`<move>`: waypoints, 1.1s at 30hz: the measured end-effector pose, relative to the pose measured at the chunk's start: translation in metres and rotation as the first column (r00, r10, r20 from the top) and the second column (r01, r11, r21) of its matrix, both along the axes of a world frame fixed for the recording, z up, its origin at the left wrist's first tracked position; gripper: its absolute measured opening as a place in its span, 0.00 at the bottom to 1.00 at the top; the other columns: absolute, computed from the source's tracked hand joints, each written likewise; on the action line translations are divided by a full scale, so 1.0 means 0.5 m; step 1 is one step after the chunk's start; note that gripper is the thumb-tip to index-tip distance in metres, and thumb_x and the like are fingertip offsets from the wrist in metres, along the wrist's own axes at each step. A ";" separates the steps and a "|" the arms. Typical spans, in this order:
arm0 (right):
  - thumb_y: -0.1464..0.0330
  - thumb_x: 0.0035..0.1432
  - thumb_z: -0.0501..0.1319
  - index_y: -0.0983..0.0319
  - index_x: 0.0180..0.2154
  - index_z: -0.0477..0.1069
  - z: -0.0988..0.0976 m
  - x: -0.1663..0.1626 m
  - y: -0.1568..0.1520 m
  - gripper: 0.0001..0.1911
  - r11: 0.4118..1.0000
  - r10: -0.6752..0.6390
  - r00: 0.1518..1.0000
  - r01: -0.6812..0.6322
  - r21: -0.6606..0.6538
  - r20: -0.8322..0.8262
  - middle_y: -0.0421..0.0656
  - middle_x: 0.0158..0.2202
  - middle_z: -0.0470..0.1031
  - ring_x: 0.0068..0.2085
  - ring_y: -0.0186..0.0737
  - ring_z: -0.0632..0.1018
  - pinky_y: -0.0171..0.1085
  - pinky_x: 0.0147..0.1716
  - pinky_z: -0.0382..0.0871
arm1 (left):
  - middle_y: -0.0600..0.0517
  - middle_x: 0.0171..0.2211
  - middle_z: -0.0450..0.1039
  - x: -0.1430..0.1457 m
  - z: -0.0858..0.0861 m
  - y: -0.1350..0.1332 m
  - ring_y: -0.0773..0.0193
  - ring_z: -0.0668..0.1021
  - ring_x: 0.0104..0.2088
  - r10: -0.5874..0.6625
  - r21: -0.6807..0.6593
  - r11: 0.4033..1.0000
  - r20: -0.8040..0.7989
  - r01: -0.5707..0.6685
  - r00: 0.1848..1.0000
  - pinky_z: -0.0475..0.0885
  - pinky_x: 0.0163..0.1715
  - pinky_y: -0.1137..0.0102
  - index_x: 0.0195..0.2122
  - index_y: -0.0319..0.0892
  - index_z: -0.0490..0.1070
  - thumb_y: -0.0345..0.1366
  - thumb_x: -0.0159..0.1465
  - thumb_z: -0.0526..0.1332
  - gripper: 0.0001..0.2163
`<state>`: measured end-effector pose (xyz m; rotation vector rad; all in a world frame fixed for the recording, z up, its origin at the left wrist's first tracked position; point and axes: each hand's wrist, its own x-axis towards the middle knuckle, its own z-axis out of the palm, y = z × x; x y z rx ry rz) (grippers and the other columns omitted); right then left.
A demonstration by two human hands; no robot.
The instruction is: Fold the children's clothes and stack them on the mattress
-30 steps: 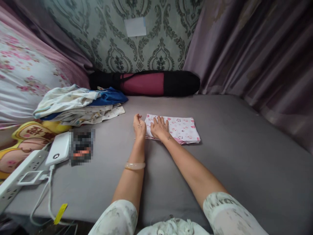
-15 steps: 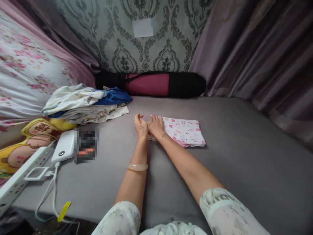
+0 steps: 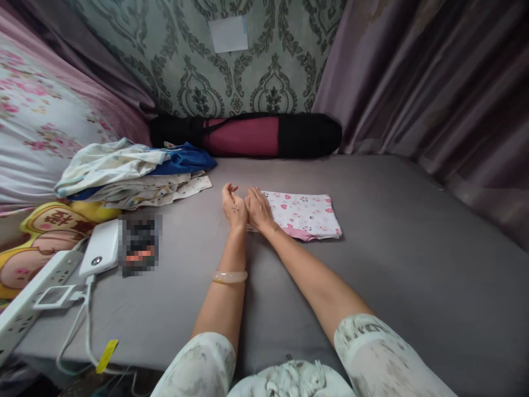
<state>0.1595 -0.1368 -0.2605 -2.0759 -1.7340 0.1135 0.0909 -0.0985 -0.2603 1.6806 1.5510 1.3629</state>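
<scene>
On the near side of the long bag [image 3: 243, 137], the right hand's [image 3: 259, 208] grip is released, fingers extended on one end of the folded cloth [image 3: 309, 212]; the left hand [image 3: 233, 208], half-open with nothing visible in it, is just beside the right. Flat and white with pink prints, the cloth shows a plain pink edge [image 3: 299, 234].

Pale round bangle [image 3: 230, 277]; whitish, grey-patterned sleeves [image 3: 204, 361].

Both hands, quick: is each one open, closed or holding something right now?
Left hand: open, fingers loosely curled, beside the folded cloth.
Right hand: open, palm down on the cloth.
</scene>
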 end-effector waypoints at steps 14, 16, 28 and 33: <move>0.67 0.66 0.43 0.64 0.66 0.54 -0.004 0.171 -0.162 0.29 0.981 -0.143 0.974 0.163 -0.107 0.174 0.49 0.70 0.49 0.69 0.52 0.48 0.57 0.64 0.38 | 0.39 0.64 0.60 0.100 -0.021 -0.112 0.51 0.58 0.67 -0.450 -0.085 0.840 -0.661 0.536 0.600 0.53 0.64 0.51 0.61 0.33 0.59 0.29 0.67 0.47 0.21; 0.67 0.66 0.44 0.64 0.66 0.54 -0.010 0.169 -0.163 0.29 0.980 -0.145 0.971 0.167 -0.106 0.191 0.49 0.70 0.49 0.69 0.51 0.48 0.57 0.64 0.38 | 0.39 0.65 0.57 0.102 -0.029 -0.122 0.51 0.56 0.67 -0.437 -0.123 0.844 -0.722 0.521 0.537 0.51 0.65 0.51 0.63 0.32 0.57 0.31 0.69 0.45 0.22; 0.65 0.67 0.42 0.64 0.68 0.51 -0.017 0.175 -0.158 0.30 0.962 -0.114 0.981 0.149 -0.229 0.159 0.48 0.70 0.48 0.69 0.50 0.48 0.56 0.64 0.39 | 0.41 0.66 0.57 0.103 -0.047 -0.116 0.51 0.58 0.67 -0.406 -0.195 0.862 -0.819 0.467 0.406 0.49 0.65 0.53 0.65 0.33 0.57 0.36 0.71 0.42 0.24; 0.65 0.68 0.41 0.64 0.68 0.51 -0.005 0.201 -0.158 0.29 0.961 -0.156 0.978 0.182 -0.210 0.135 0.49 0.70 0.47 0.69 0.51 0.47 0.58 0.64 0.36 | 0.39 0.65 0.58 0.112 -0.024 -0.110 0.51 0.60 0.66 -0.409 -0.217 0.863 -0.830 0.456 0.378 0.52 0.64 0.51 0.63 0.35 0.59 0.42 0.72 0.41 0.24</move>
